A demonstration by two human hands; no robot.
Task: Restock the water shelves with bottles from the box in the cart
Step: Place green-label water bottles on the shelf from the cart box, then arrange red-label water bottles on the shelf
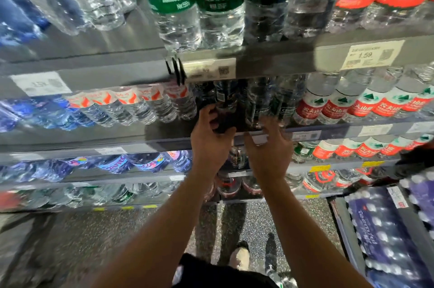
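We face the water shelves (pixel 164 142), rows of bottles on each. Our left hand (pixel 211 144) grips a dark-labelled bottle (pixel 223 109) standing at the second shelf's front edge; our right hand (pixel 270 149) spreads open just beside it.

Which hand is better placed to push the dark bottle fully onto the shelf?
Left. The left hand is already wrapped around the dark bottle at the shelf edge. The right hand is beside it with fingers spread, apparently holding nothing.
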